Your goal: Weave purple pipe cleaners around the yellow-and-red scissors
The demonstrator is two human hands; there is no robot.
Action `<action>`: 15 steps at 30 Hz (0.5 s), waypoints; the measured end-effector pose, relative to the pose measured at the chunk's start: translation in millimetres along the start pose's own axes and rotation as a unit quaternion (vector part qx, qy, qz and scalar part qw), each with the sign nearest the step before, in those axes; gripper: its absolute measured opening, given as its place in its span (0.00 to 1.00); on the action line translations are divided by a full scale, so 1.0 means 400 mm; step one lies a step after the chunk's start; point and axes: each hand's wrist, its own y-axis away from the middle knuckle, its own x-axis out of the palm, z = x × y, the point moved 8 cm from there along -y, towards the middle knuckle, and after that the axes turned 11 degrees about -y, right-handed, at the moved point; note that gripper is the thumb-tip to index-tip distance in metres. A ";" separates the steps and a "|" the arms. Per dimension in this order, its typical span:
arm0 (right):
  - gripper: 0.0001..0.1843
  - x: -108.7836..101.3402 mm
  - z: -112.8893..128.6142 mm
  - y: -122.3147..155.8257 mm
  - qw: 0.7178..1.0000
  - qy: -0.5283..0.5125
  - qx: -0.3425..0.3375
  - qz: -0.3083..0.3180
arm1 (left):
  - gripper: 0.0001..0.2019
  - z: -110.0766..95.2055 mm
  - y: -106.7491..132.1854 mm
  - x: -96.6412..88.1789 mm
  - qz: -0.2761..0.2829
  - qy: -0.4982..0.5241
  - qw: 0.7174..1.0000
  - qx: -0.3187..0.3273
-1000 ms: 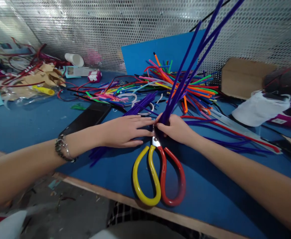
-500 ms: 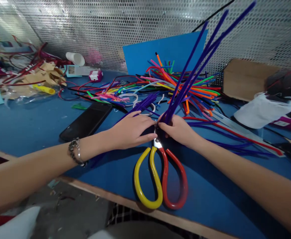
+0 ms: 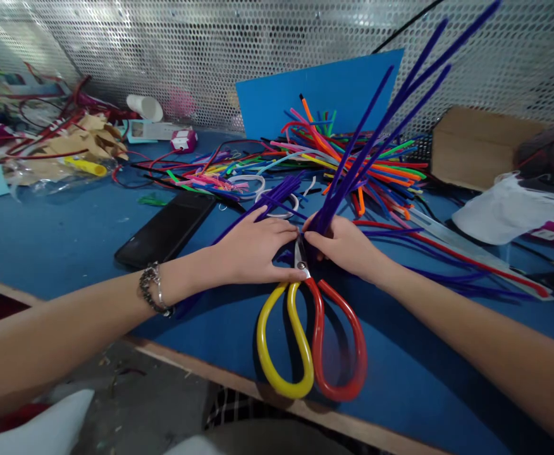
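My right hand (image 3: pixel 346 248) is closed round a bunch of purple pipe cleaners (image 3: pixel 360 164), whose long ends fan up and to the right. My left hand (image 3: pixel 260 246) lies low beside it, thumb apart from the other fingers. Its thumb tip meets the pivot of the scissors (image 3: pixel 301 266), and its fingertips are near the blade and my right fingers. The scissors lie on the table, one handle yellow and one red, with the blade tips partly hidden between my hands. Behind my left hand is another purple pipe cleaner bundle (image 3: pixel 281 193).
A mixed heap of coloured pipe cleaners (image 3: pixel 376 170) lies in front of a blue board (image 3: pixel 315 95). A black phone (image 3: pixel 166 230) is at the left. Rightward are a clear strip (image 3: pixel 467 243), a white mask (image 3: pixel 511 208) and cardboard (image 3: pixel 483 148). The table's wooden edge (image 3: pixel 201 373) runs in front.
My left thumb has spread away from the fingers, down along the scissors' pivot, showing more of the blade. The upright purple ends have shifted a little in my right hand.
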 end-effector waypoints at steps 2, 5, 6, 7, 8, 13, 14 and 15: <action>0.05 -0.003 0.007 0.001 1.000 0.018 -0.007 -0.001 | 0.36 0.003 0.000 0.001 0.001 0.010 1.000 -0.004; 0.07 -0.002 0.023 0.007 0.999 0.047 -0.016 0.018 | 0.34 0.002 0.002 -0.001 -0.004 0.012 1.000 -0.002; 0.07 0.000 0.031 0.011 0.997 0.062 -0.023 0.030 | 0.33 0.000 0.003 -0.002 -0.007 0.011 1.000 -0.001; 0.07 0.002 0.039 0.016 0.995 0.082 -0.034 0.041 | 0.32 -0.001 0.005 -0.002 -0.010 0.011 1.000 0.000; 0.08 0.005 0.048 0.024 0.992 0.106 -0.048 0.052 | 0.30 -0.002 0.006 -0.002 -0.010 0.013 1.000 -0.001; 0.22 0.044 0.066 0.073 0.978 0.150 -0.101 0.108 | 0.26 0.001 0.012 0.002 -0.003 0.017 1.000 -0.022; 0.27 0.055 0.064 0.082 0.977 0.141 -0.104 0.120 | 0.26 0.002 0.012 0.002 -0.001 0.019 0.999 -0.026; 0.32 0.065 0.059 0.091 0.977 0.135 -0.100 0.132 | 0.26 0.002 0.013 0.003 0.002 0.021 0.999 -0.028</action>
